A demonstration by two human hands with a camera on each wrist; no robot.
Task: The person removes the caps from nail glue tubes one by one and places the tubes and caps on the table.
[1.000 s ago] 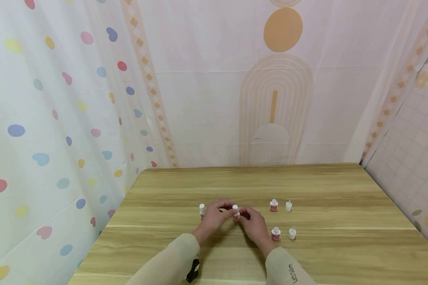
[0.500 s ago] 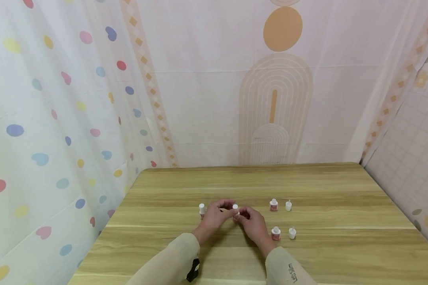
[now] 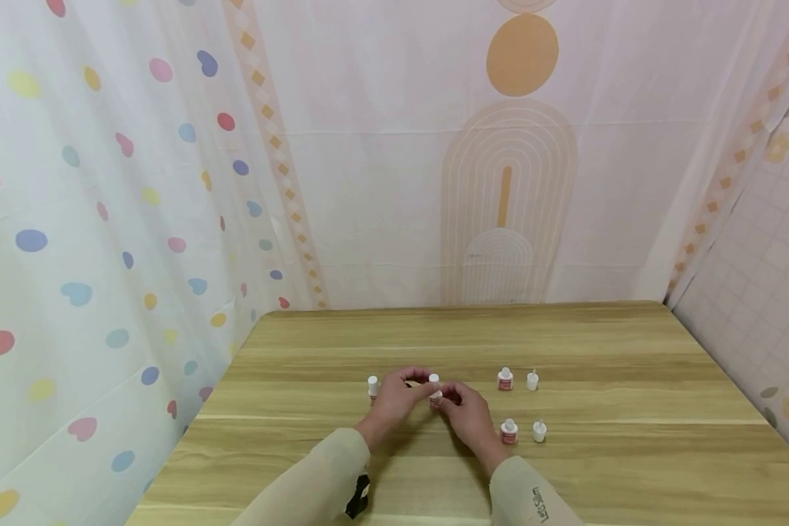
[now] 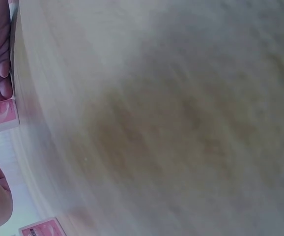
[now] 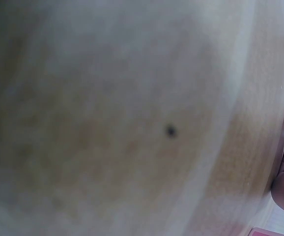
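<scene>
Both hands meet around a small white bottle [image 3: 435, 400] with a pink-red label, standing near the table's middle. My left hand [image 3: 394, 398] pinches it near its tall white cap, thumb in front. From the other side my right hand [image 3: 465, 415] grips the lower body between thumb and fingers. Left of the left hand stands a similar capped bottle [image 3: 373, 389], its base partly hidden. On the right are two uncapped bottles, one farther back [image 3: 505, 380] and one nearer [image 3: 509, 432]. Beside each lies a white cap, the far cap [image 3: 532, 380] and the near cap [image 3: 539, 431], stems pointing up.
Everything stands on a wood-grain table [image 3: 302, 351]. A patterned curtain [image 3: 381, 183] hangs behind its back edge, with a dotted curtain [image 3: 138, 256] along the left. Both wrist views show mostly blurred tabletop, with labelled bottles and hand parts only at the edges.
</scene>
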